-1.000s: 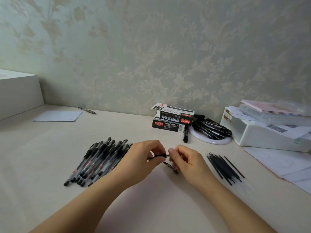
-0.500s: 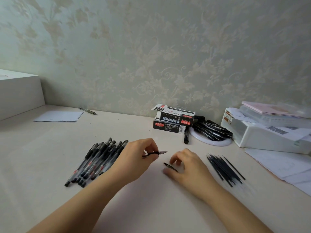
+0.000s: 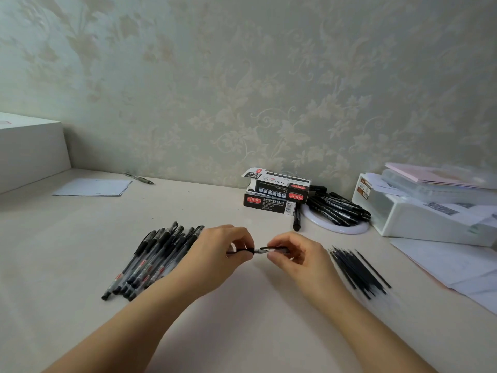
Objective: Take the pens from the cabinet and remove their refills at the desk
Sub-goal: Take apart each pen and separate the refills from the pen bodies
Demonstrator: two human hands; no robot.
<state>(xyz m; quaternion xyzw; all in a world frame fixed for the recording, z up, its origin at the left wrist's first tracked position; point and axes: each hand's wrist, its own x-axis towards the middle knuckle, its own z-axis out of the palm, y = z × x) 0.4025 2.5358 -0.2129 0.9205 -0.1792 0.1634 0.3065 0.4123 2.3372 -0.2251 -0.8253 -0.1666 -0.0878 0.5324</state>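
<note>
Pens (image 3: 156,261) lie bundled at the left of the desk (image 3: 242,332), roughly ten or a dozen, overlapping too much for an exact count. Next, the left hand (image 3: 220,254) pinches one pen barrel (image 3: 242,251), fingers curled tight round it just above the desk. Meeting it, the right hand (image 3: 295,254) pinches the pen's tip piece (image 3: 274,249) between thumb and fingertips. Light, stiff, smooth plastic by the look of it, so slippery; I'd grip the barrel near the joint and the tip section close in. Refills (image 3: 357,273) fan out at the right, thin rods likely to bend, about a dozen, blurred. Behind: two pen boxes (image 3: 274,195) stacked, and more black pens (image 3: 336,208) heaped on a white plate (image 3: 341,230).
</note>
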